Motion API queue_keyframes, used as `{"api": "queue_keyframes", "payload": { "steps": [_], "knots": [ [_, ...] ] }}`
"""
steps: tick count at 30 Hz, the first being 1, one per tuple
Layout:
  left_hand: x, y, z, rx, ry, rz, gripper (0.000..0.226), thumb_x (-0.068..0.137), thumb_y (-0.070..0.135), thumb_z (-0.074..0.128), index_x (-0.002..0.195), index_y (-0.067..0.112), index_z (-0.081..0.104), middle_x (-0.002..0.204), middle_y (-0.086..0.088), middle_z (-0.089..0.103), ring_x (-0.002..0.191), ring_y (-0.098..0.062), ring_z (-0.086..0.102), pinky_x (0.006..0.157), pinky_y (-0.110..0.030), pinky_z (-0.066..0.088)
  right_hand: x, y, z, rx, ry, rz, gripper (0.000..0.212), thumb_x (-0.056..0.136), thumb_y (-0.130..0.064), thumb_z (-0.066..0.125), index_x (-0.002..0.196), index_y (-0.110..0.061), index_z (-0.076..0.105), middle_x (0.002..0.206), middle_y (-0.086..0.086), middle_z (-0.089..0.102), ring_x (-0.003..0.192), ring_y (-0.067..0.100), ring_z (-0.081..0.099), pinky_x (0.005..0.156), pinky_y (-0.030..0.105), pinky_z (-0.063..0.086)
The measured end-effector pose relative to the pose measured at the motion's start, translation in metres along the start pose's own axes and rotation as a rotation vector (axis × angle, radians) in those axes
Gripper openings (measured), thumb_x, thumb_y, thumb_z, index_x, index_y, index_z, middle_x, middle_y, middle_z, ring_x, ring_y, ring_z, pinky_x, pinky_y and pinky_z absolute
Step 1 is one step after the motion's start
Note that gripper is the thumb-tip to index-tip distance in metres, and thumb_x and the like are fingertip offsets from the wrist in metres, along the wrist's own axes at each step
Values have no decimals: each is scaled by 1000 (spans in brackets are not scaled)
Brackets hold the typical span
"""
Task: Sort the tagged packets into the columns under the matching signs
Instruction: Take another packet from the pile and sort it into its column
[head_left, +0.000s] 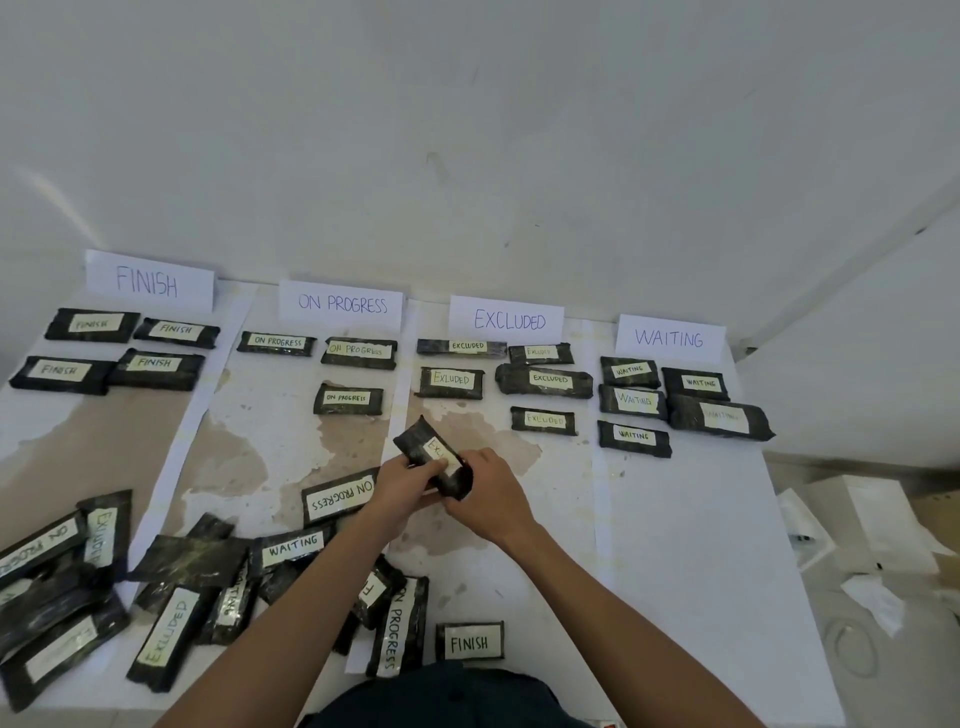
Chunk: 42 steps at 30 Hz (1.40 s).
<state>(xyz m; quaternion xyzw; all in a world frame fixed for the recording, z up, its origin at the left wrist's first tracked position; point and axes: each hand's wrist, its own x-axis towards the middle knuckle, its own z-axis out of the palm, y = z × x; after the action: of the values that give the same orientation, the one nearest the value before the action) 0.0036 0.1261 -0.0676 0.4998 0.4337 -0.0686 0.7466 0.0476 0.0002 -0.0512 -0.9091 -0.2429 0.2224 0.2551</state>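
Both hands hold one black packet whose tag begins "EX", tilted above the table between the ON PROGRESS and EXCLUDED columns. My left hand grips its near left side and my right hand grips its near right end. Four paper signs stand at the back: FINISH, ON PROGRESS, EXCLUDED, WAITING. Tagged black packets lie in rows under each sign. An unsorted heap covers the near left, with an ON PROGRESS packet just left of my hands and a FINISH packet near my body.
The white table ends at the right, where boxes and paper scraps lie on the floor. A white wall rises right behind the signs. Brown stains mark the middle of the tabletop.
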Motion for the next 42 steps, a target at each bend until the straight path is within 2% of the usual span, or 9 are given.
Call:
{"api": "queue_keyframes", "payload": {
  "steps": [5, 10, 16, 20, 25, 29, 33, 38, 42],
  "knots": [
    [18, 13, 2, 26, 109, 18, 24, 87, 9, 60, 111, 8, 55, 108, -13, 64, 96, -23, 63, 72, -29, 51, 26, 15, -10, -145, -24, -27, 58, 76, -23, 68, 129, -14, 48, 119, 8, 53, 107, 24, 47, 89, 34, 45],
    [38, 25, -1, 292, 180, 134, 32, 87, 11, 59, 119, 11, 55, 109, -7, 63, 97, -21, 60, 77, -30, 47, 62, 31, -20, -259, -59, -54, 56, 77, -18, 68, 129, -13, 49, 123, 8, 53, 110, 26, 46, 92, 34, 41],
    [62, 37, 4, 455, 159, 131, 25, 88, 11, 56, 112, 13, 63, 85, 7, 63, 85, -17, 59, 85, -37, 50, 105, 41, -20, -355, -120, -92, 58, 80, -11, 64, 134, -12, 45, 128, 8, 51, 114, 29, 40, 94, 35, 37],
    [76, 41, 4, 485, 193, 91, 27, 89, 12, 56, 115, 10, 61, 91, 0, 62, 89, -20, 59, 86, -40, 50, 124, 43, -16, -341, -125, -119, 60, 81, -2, 58, 138, -13, 43, 130, 11, 45, 116, 30, 39, 100, 35, 35],
    [79, 40, 3, 560, 178, 133, 33, 89, 10, 54, 121, 9, 59, 104, -2, 63, 92, -14, 55, 77, -26, 41, 129, 49, -11, -328, -138, -112, 60, 81, -2, 57, 138, -15, 42, 129, 13, 42, 114, 30, 39, 98, 37, 38],
    [74, 40, -11, 635, 146, 161, 36, 90, 18, 55, 126, 10, 56, 119, -6, 59, 102, -14, 53, 84, -27, 42, 126, 48, -12, -334, -121, -132, 63, 79, -6, 61, 138, -16, 43, 128, 11, 42, 113, 28, 41, 97, 37, 39],
    [59, 39, -38, 653, 148, 172, 33, 90, 20, 58, 122, 15, 57, 119, -4, 57, 106, -17, 54, 90, -31, 45, 115, 36, -11, -324, -111, -157, 56, 79, -6, 59, 133, -12, 46, 130, 10, 41, 114, 28, 40, 93, 37, 38],
    [35, 27, -87, 646, 229, 120, 32, 89, 18, 54, 121, 18, 56, 120, -4, 57, 103, -20, 55, 75, -28, 49, 98, 4, 5, -285, -212, -199, 57, 81, -13, 62, 135, -13, 44, 128, 9, 40, 115, 27, 42, 96, 37, 40],
    [25, 12, -123, 746, 352, 45, 38, 83, 32, 57, 119, 22, 56, 122, -11, 52, 114, -31, 48, 98, -43, 41, 82, -25, 30, -275, -289, -265, 60, 81, -14, 64, 137, -11, 43, 126, 9, 44, 112, 27, 46, 94, 38, 44]
  ]
}}
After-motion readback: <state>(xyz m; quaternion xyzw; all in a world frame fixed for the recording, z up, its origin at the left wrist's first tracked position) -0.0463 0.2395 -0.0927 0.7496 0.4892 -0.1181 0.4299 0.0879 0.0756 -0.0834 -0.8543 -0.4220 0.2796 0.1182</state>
